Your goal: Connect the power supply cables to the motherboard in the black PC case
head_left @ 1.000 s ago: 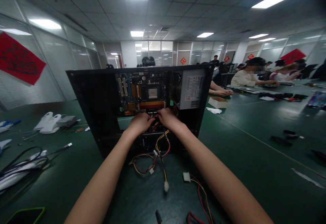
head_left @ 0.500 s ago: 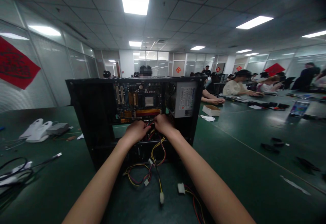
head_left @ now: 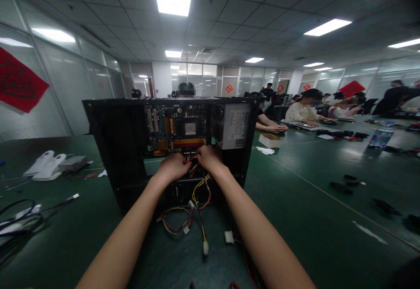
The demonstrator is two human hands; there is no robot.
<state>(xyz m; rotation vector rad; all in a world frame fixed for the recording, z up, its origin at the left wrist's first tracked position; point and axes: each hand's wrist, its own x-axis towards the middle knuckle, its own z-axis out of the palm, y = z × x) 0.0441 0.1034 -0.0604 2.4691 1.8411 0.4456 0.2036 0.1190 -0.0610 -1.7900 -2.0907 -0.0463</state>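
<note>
An open black computer case (head_left: 113, 149) stands before me on the green table, its motherboard (head_left: 190, 128) and silver power supply (head_left: 235, 127) facing me. Just below the motherboard, my left hand (head_left: 173, 166) is closed, thumb against fingers, on thin coloured cables (head_left: 194, 162). My right hand (head_left: 209, 157) is close beside it, fingers curled round the same bundle. The fingertips are partly hidden, and I cannot make out the cable ends. Yellow, red and black power cables (head_left: 197, 190) hang out of the case toward me, ending in white connectors (head_left: 205, 248) on the table.
On the left lie black cables (head_left: 22, 223), white plastic pieces (head_left: 49, 166) and a grey box (head_left: 72, 163). An open cardboard box (head_left: 269, 140), a plastic bottle (head_left: 380, 138) and small black parts (head_left: 341, 188) are on the right. Several people sit at tables beyond.
The view has shifted slightly, so the scene sits a little further left and up. Both hands keep their place at the cables below the motherboard.
</note>
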